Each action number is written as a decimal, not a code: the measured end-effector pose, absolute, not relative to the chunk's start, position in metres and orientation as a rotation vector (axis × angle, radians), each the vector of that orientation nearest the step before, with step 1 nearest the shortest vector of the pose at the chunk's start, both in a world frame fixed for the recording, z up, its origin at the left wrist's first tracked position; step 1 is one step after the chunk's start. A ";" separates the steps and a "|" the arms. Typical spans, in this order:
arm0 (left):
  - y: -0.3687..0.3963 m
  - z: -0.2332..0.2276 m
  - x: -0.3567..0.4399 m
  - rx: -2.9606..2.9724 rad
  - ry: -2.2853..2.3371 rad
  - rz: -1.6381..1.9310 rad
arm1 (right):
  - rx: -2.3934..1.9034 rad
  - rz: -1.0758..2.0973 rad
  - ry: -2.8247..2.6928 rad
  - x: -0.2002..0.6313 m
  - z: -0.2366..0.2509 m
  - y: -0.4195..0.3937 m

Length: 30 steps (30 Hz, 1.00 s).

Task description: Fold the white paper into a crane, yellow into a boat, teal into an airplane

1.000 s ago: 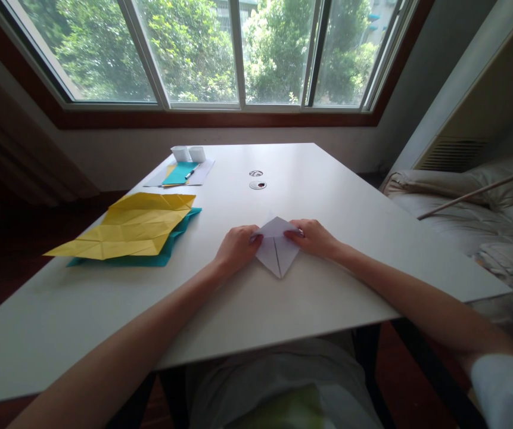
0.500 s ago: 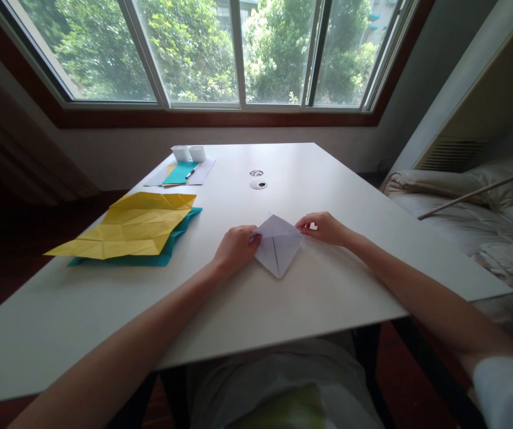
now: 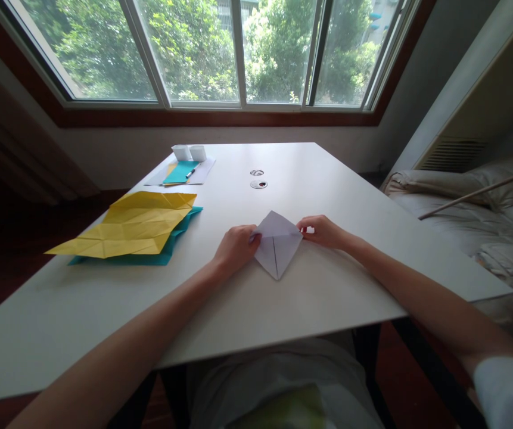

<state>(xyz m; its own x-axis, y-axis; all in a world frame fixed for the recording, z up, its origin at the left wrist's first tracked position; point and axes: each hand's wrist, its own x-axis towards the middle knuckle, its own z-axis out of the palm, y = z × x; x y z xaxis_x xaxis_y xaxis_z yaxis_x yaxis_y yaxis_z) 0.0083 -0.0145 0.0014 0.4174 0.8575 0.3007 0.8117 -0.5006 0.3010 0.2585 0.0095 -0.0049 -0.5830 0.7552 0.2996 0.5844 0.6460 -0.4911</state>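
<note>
A folded sheet of white paper (image 3: 276, 247) in a kite shape is held between my hands, its lower point toward me. A straight seam runs down its lower half, and a crosswise crease lies above it. My left hand (image 3: 237, 244) pinches the left corner, thumb on top. At the right corner, my right hand (image 3: 321, 231) pinches the paper between thumb and fingertips, with a small gap showing inside the curled fingers.
Creased yellow paper (image 3: 135, 223) lies over teal paper (image 3: 164, 256) on the left of the white table (image 3: 350, 286). Farther back are two white containers (image 3: 189, 153), stacked sheets (image 3: 179, 172) and a pen (image 3: 192, 171). Two round discs (image 3: 258, 185) sit near the middle.
The paper's top point has shifted slightly away from me and to the left, and its lower point has swung slightly left. My right hand has dropped a little; both hands keep their pinch.
</note>
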 end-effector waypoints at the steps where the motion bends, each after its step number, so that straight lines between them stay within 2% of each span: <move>1: -0.014 0.001 0.008 2.552 1.509 0.641 | -1.036 0.457 -2.383 0.258 -0.005 0.009; 30: -0.014 0.001 0.010 2.566 1.590 0.554 | -0.968 0.388 -2.403 0.255 -0.004 0.008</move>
